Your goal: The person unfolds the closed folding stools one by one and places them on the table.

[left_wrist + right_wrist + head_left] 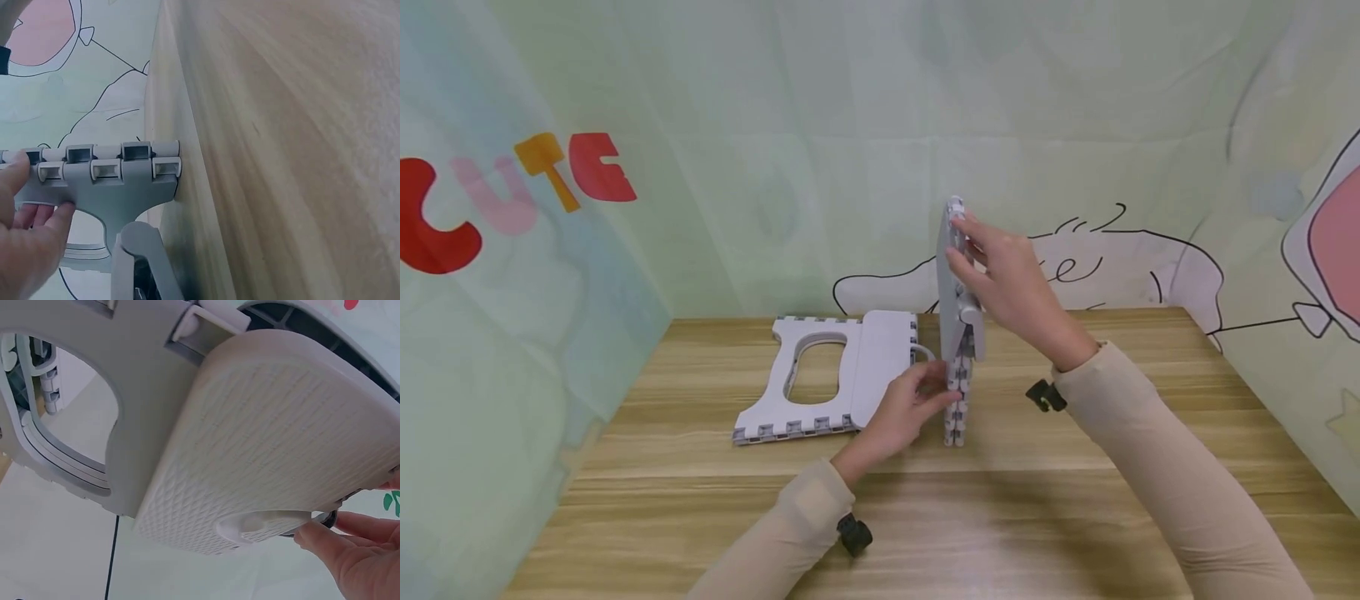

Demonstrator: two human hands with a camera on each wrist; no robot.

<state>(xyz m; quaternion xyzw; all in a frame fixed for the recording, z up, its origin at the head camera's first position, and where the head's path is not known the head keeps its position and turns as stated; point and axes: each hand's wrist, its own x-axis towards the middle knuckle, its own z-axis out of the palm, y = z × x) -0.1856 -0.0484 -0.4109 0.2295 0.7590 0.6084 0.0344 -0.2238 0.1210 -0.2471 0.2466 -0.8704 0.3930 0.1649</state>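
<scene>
A folded grey-and-white step stool (950,292) stands on edge on the table, seen nearly edge-on in the head view. My left hand (901,408) grips its lower part. In the left wrist view the thumb of that hand (31,244) lies on the hinged edge, with fingers at the leg panel's opening. Higher up, my right hand (1011,279) holds the stool's edge. The right wrist view shows this hand (369,556) pinching near the textured seat panel (269,437); some fingers are cut off there. A second folded stool (883,358) lies flat, left of the upright one.
The wood-grain table (700,517) carries both stools. Behind it hangs a pale green printed cloth (850,167) with cartoon outlines, and red and orange letters on the left. A dark strap piece sits at each sleeve cuff.
</scene>
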